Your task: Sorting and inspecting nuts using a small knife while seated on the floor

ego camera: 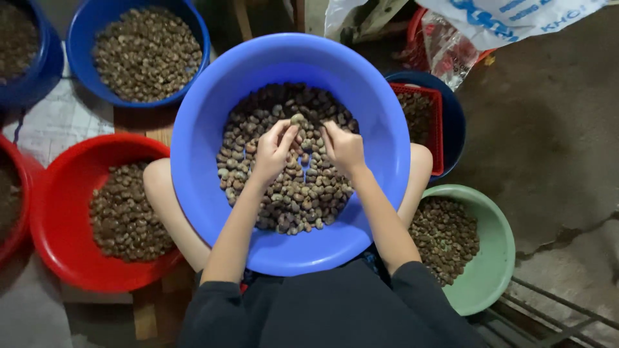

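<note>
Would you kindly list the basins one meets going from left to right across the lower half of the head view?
Red basin of brownish nuts → large blue basin on the person's lap, with the left hand and right hand among its nuts → pale green basin of nuts.

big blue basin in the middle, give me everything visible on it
The big blue basin is round and looks like smooth plastic, with a wide rolled rim. It sits upright on the person's lap, between the knees. A layer of small brown-grey nuts covers its bottom; the walls are bare. The left hand and the right hand reach in over the pile, the left pinching one nut. No cracks visible.
</note>
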